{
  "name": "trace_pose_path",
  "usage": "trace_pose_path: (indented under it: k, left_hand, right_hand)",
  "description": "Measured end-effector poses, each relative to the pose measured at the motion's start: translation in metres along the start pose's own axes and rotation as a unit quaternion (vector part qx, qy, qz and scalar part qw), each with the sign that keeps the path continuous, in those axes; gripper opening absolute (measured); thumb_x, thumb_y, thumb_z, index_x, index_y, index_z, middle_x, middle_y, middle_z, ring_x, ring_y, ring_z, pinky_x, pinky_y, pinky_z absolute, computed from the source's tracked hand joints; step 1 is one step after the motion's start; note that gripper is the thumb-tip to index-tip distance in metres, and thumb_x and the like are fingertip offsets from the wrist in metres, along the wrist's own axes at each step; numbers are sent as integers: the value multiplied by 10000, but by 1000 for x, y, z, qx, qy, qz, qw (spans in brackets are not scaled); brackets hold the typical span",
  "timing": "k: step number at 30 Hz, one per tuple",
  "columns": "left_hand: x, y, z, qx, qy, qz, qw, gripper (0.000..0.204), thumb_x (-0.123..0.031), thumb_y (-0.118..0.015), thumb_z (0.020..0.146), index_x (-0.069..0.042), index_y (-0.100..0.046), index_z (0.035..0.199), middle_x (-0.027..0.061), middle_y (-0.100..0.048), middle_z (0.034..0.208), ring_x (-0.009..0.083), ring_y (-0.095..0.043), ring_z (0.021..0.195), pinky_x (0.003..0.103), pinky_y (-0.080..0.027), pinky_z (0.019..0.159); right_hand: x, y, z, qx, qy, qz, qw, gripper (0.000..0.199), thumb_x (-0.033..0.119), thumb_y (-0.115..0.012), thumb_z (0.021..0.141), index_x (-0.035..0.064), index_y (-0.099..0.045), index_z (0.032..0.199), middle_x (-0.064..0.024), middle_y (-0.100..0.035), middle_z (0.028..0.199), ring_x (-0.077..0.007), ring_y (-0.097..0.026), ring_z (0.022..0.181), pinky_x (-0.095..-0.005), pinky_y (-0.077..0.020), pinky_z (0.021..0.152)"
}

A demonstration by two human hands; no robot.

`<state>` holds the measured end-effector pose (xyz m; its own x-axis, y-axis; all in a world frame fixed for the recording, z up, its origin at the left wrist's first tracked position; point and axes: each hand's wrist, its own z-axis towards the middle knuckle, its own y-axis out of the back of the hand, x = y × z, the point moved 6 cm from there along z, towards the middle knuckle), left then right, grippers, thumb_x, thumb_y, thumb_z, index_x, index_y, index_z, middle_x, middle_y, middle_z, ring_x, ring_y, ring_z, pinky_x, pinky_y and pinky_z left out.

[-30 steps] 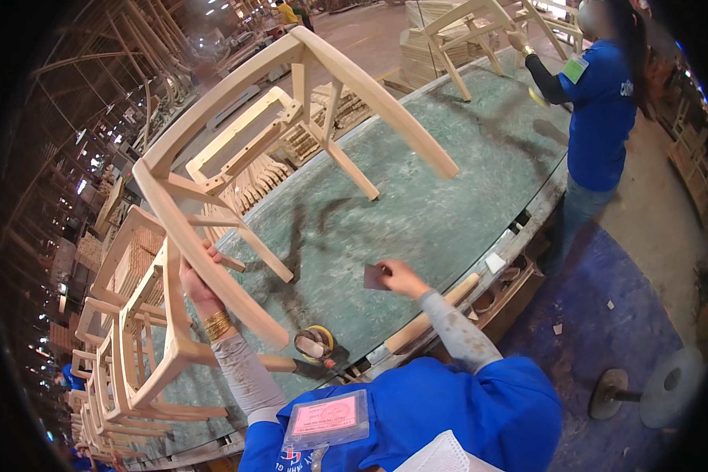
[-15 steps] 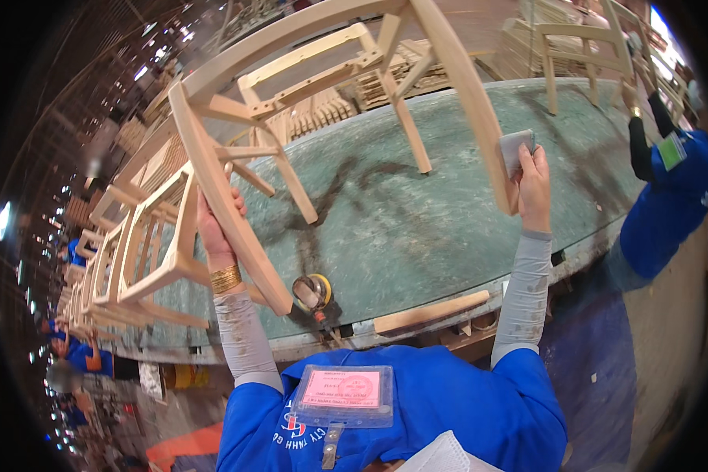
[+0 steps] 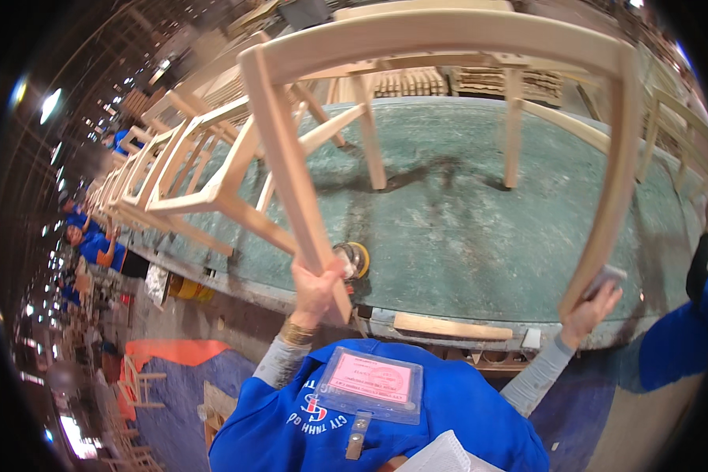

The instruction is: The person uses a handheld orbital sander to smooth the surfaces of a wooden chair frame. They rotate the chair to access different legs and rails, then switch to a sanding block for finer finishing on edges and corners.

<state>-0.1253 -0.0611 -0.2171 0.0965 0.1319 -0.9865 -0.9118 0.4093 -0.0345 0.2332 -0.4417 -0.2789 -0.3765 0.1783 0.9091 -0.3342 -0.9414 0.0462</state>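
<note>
An unfinished pale wooden chair frame (image 3: 448,47) fills the upper half of the frame, lying tipped over the green bench (image 3: 464,228), with two of its legs reaching down toward the lower edge. The left hand (image 3: 316,287), just left of centre and low in the frame, is clenched around the end of the chair's left leg (image 3: 291,173); a gold bangle (image 3: 295,334) sits on that wrist. At the lower right, the right hand (image 3: 591,311) presses a small grey sanding block (image 3: 606,277) against the tip of the curved right leg (image 3: 613,197), fingers wrapped over the block. Just right of the left hand, a yellow roll of tape (image 3: 356,258) rests on the bench near its front edge. A loose wooden slat (image 3: 452,326) lies along that edge between the two hands. More bare chair frames (image 3: 145,169) are lined up toward the upper left. A pink badge in a clear holder (image 3: 370,381) hangs on the blue shirt at bottom centre.
</note>
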Motion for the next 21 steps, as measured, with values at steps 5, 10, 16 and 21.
trace_pose_path:
  k: [5, 10, 16, 21]
  left_hand:
    - [46, -58, -5, 48, -16, 26, 998, 423, -11, -676, 718, -58, -479, 1090, 25, -532, 864, 119, -541, 764, 280, -475, 677]
    - [109, -142, 5, 126, -70, 72, 987, 446, -179, -736, 764, -56, -443, 1077, 24, -482, 823, 138, -492, 731, 295, -433, 658]
    - [150, -180, -3, 192, -3, 43, 980, 516, -270, -762, 743, -44, -454, 1090, 85, -514, 914, 182, -511, 849, 342, -433, 744]
    - [176, -167, -15, 324, -3, 186, 928, 563, -301, -770, 696, -16, -501, 1099, 169, -516, 1080, 334, -514, 974, 398, -424, 836]
  right_hand:
    - [-59, 2, 38, -38, -51, 55, 996, 449, 276, -427, 960, -92, -442, 1217, -224, -473, 1211, -287, -503, 1062, -363, -408, 907]
    - [-122, -19, 88, -70, -97, 141, 983, 439, 277, -375, 965, -108, -470, 1152, -209, -528, 1111, -279, -540, 983, -377, -422, 884]
    - [-159, -24, 125, -6, -108, -200, 974, 458, 297, -372, 956, -106, -509, 1125, -209, -579, 1056, -319, -580, 935, -399, -479, 806]
    - [-165, 7, 105, -2, -188, 173, 967, 361, 219, -402, 921, -78, -555, 1059, -199, -604, 1048, -324, -611, 928, -415, -525, 786]
